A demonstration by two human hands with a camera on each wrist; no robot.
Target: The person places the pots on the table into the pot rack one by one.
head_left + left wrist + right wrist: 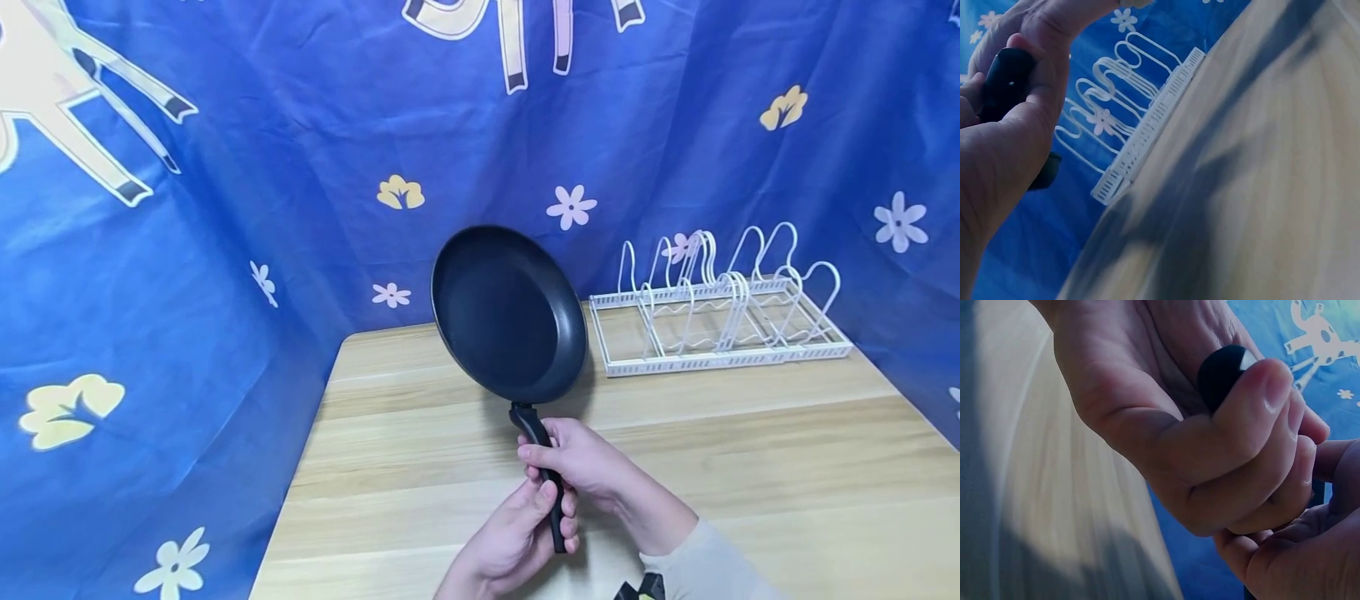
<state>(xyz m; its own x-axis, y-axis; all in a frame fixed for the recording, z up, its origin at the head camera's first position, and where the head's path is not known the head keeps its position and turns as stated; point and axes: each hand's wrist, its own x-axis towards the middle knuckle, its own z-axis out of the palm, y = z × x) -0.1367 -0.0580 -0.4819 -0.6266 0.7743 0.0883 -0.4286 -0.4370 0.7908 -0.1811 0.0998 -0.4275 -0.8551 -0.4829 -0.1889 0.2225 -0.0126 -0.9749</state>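
Observation:
A black frying pan (pixel 506 312) is held up above the wooden table, its dark inner face towards the head camera. Both hands hold its black handle (pixel 534 427). My left hand (pixel 517 533) wraps the lower end, with the thumb along the front. Higher up, closer to the pan, my right hand (pixel 577 458) grips the handle from the right side. The left wrist view shows the butt of the handle (pixel 1007 81) poking out of the fingers. In the right wrist view the left hand's curled fingers (pixel 1235 450) cover much of the handle.
A white wire rack (pixel 720 321) with upright loops stands at the back right of the wooden table (pixel 405 433). Blue patterned cloth (pixel 300 208) hangs behind the table and along both sides. A dark object (pixel 641 587) shows at the right sleeve.

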